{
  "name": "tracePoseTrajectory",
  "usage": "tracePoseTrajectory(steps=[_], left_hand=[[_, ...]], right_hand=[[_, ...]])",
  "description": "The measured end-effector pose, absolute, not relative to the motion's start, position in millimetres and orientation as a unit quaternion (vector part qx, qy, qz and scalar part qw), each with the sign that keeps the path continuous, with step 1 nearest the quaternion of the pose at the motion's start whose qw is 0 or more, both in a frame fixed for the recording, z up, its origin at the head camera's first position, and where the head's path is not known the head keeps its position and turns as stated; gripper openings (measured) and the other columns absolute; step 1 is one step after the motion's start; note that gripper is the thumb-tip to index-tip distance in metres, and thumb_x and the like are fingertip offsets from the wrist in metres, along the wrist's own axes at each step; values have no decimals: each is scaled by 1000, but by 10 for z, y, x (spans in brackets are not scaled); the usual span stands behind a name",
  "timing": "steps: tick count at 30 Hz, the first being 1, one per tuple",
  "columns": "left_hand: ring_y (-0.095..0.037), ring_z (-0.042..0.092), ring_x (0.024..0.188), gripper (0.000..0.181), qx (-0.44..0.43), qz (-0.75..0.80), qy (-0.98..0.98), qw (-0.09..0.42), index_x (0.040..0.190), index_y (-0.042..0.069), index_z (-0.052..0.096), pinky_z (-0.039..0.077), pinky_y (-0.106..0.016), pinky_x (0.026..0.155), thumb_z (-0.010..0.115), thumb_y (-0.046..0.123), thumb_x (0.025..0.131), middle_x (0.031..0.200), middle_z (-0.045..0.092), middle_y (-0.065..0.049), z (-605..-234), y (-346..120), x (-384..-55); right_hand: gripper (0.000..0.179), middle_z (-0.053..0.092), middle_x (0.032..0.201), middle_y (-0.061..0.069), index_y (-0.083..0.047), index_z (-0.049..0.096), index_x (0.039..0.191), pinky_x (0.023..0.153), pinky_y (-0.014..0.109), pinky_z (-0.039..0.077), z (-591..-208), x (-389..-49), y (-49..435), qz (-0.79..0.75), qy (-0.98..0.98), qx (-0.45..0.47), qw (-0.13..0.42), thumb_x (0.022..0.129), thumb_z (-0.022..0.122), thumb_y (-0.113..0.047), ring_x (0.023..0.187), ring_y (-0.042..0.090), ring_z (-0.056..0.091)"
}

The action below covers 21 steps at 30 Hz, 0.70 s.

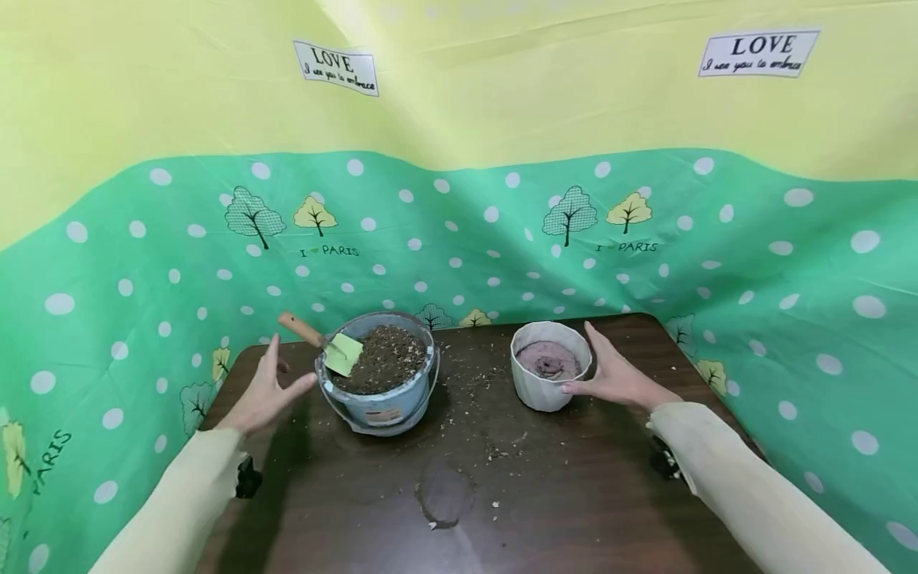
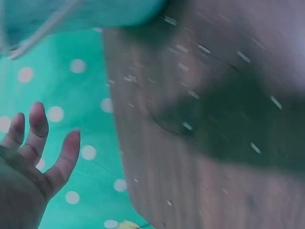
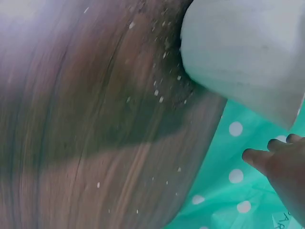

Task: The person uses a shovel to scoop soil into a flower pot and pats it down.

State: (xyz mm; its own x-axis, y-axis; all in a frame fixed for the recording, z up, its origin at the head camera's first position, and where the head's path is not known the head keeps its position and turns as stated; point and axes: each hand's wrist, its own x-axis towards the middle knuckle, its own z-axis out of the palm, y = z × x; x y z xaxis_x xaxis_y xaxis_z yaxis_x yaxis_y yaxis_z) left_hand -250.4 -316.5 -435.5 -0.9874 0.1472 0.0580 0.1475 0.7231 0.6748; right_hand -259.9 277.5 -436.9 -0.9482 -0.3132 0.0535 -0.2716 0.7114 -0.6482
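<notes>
My left hand (image 1: 265, 395) is just left of a light blue bucket (image 1: 383, 410), its fingers spread and holding nothing. Dark soil (image 1: 390, 359) fills the bucket. A small trowel (image 1: 343, 355) with a pale green blade lies on the soil, its wooden handle (image 1: 301, 328) sticking out over the rim. On the right, my right hand (image 1: 617, 375) is at the side of a white ribbed pot (image 1: 538, 392), thumb and fingers spread about its near right edge. Inside the pot is a purplish-grey filling (image 1: 548, 360). In the right wrist view the fingers (image 3: 257, 157) look straight, below the pot.
Both containers stand near the far side of a dark brown table (image 1: 516, 502). Soil crumbs (image 1: 495, 442) and pale flecks are scattered between them, with a ring-shaped dirt mark (image 1: 445, 522) nearer the front. A green and yellow polka-dot cloth (image 1: 459, 231) hangs behind and beside the table.
</notes>
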Motion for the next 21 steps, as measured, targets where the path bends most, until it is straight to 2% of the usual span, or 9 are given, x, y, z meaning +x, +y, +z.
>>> tracePoseTrajectory(steps=[2, 4, 8, 10, 11, 14, 15, 17, 21], left_hand=[[-38, 47, 107, 101, -65, -395, -916, 13, 155, 13, -23, 42, -53, 85, 53, 50, 99, 125, 38, -28, -4258, -3137, -2559], [-32, 53, 98, 99, -56, -421, -905, 19, 154, 14, -23, 44, -47, 82, 52, 49, 100, 119, 43, -25, -4163, -3102, -2622], [-19, 59, 87, 99, -64, -446, -893, 19, 156, 13, -19, 50, -40, 79, 56, 44, 100, 122, 47, -23, -4002, -3016, -2710], [-15, 59, 84, 84, -82, -460, -884, 29, 158, 6, 9, 51, -35, 76, 60, 39, 100, 122, 50, -22, -3939, -2976, -2731], [-14, 59, 83, 72, -96, -470, -877, 35, 153, 1, 25, 51, -33, 74, 61, 35, 100, 120, 52, -23, -3912, -2960, -2733], [-17, 61, 78, 38, -128, -507, -850, 61, 117, -10, 57, 53, -28, 69, 64, 22, 99, 109, 61, -26, -3831, -2927, -2714], [-17, 62, 76, 32, -132, -511, -847, 67, 105, -10, 61, 53, -27, 68, 65, 21, 98, 102, 65, -25, -3805, -2922, -2708], [-16, 64, 73, 30, -133, -505, -850, 68, 95, -8, 67, 53, -25, 65, 67, 22, 97, 92, 69, -21, -3758, -2925, -2704], [-16, 67, 69, 32, -130, -448, -884, 27, 95, -5, 70, 55, -27, 62, 70, 27, 95, 83, 73, -13, -3673, -2935, -2741]], right_hand=[[130, 0, 158, 33, -1, -9, 157, 107, 68, 22, -4372, -2629, 2697, -357, 921, -152, 36, 78, 85, -43, 143, 52, 8], [131, -2, 159, 32, -1, -11, 156, 107, 67, 22, -4390, -2652, 2636, -371, 916, -145, 41, 78, 85, -42, 143, 51, 8], [133, -3, 160, 29, -2, -10, 157, 109, 65, 22, -4450, -2682, 2545, -387, 913, -122, 40, 76, 86, -44, 144, 49, 7], [133, -3, 160, 29, -1, -8, 157, 108, 66, 22, -4473, -2691, 2519, -388, 914, -111, 34, 75, 86, -45, 144, 50, 7], [133, -3, 160, 28, -2, -8, 157, 109, 65, 22, -4481, -2692, 2509, -392, 914, -102, 35, 75, 86, -46, 145, 49, 7], [134, -3, 161, 27, -3, -8, 157, 109, 65, 22, -4498, -2708, 2491, -405, 909, -87, 43, 74, 87, -46, 145, 49, 6], [134, -3, 161, 27, -4, -8, 158, 109, 65, 22, -4501, -2715, 2488, -408, 908, -84, 46, 73, 87, -46, 145, 49, 6], [135, -2, 161, 26, -5, -7, 158, 109, 65, 22, -4501, -2724, 2486, -415, 905, -79, 49, 72, 88, -46, 145, 48, 6], [133, -2, 161, 24, -4, -5, 158, 109, 64, 22, -4479, -2717, 2503, -423, 901, -81, 52, 72, 88, -45, 145, 46, 4]])
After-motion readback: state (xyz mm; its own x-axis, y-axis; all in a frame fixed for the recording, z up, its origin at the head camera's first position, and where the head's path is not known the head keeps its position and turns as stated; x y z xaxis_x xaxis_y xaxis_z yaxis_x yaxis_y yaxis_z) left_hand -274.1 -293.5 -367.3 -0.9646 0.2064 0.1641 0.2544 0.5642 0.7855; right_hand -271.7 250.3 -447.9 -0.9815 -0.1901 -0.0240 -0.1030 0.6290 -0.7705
